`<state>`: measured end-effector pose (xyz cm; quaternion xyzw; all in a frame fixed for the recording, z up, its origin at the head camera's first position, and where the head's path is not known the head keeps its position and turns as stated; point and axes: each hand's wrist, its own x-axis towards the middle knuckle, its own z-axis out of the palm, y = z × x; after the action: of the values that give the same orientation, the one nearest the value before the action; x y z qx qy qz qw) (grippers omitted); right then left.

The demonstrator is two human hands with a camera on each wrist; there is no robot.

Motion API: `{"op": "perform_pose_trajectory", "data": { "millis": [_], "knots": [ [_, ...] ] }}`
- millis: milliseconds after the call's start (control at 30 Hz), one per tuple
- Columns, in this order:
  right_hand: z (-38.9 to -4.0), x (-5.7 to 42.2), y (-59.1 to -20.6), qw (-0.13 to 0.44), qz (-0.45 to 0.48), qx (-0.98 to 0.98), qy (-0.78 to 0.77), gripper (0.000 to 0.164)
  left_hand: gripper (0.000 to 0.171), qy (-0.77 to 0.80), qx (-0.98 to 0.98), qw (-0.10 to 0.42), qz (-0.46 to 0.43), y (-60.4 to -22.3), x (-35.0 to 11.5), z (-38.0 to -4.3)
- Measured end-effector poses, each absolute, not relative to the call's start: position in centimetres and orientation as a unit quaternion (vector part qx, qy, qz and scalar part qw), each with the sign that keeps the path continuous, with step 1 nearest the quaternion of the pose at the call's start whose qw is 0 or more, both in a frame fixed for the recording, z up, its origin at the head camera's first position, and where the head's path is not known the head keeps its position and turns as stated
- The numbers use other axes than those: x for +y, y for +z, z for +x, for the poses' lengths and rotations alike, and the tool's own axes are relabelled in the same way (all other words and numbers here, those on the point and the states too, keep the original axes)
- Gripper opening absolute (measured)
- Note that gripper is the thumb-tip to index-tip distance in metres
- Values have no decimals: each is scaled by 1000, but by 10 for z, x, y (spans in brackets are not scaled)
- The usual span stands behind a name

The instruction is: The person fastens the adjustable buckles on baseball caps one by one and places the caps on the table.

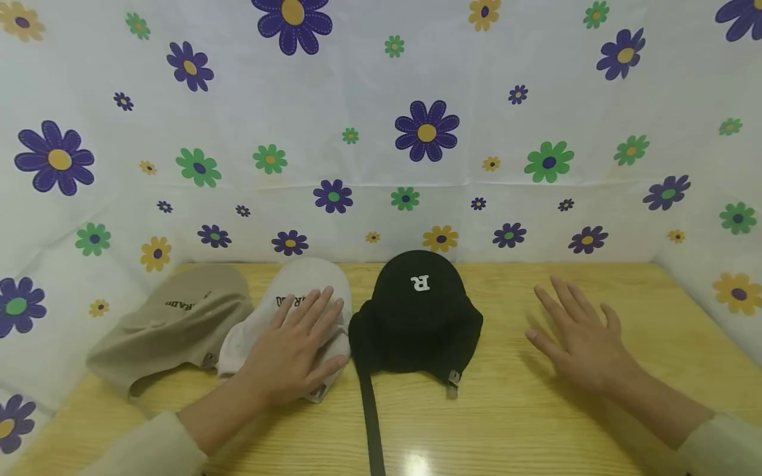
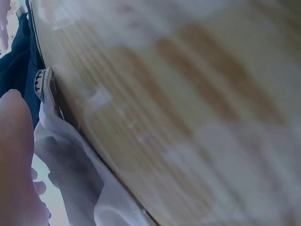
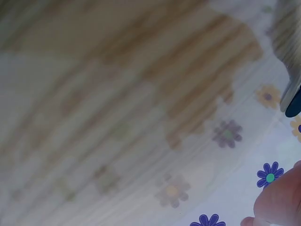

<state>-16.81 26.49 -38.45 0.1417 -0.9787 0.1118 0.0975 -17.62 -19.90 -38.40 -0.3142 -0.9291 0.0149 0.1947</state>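
A white baseball cap (image 1: pixel 315 277) with dark lettering lies on the wooden table, crown facing back. My left hand (image 1: pixel 294 360) lies over its front, fingers straight and slightly spread, hiding part of the lettering. In the left wrist view my left thumb (image 2: pixel 16 155) shows beside the cap's pale cloth edge (image 2: pixel 80 165). Just to the right sits a black cap (image 1: pixel 417 330) with a white letter R, its long strap (image 1: pixel 370 423) trailing toward me. My right hand (image 1: pixel 586 344) is held over the table right of the black cap, fingers spread, with nothing in it.
A khaki cap (image 1: pixel 178 311) lies at the left, its edge against the white one. A metal buckle (image 1: pixel 453 385) hangs from the black cap's right side. White cloth (image 1: pixel 357 86) printed with flowers rises behind and beside the glossy table (image 1: pixel 524 423).
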Motion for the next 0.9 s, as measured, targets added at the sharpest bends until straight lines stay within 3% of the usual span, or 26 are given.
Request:
{"op": "perform_pose_trajectory", "data": {
  "millis": [367,900],
  "knots": [
    [-164,259,-381,77,135,-978,136,75,81,34,-935,162,-313,-383,-190,-177],
    [-145,220,-382,103,174,-965,166,64,80,25,-928,180,-326,-384,-184,-176]
  ]
}}
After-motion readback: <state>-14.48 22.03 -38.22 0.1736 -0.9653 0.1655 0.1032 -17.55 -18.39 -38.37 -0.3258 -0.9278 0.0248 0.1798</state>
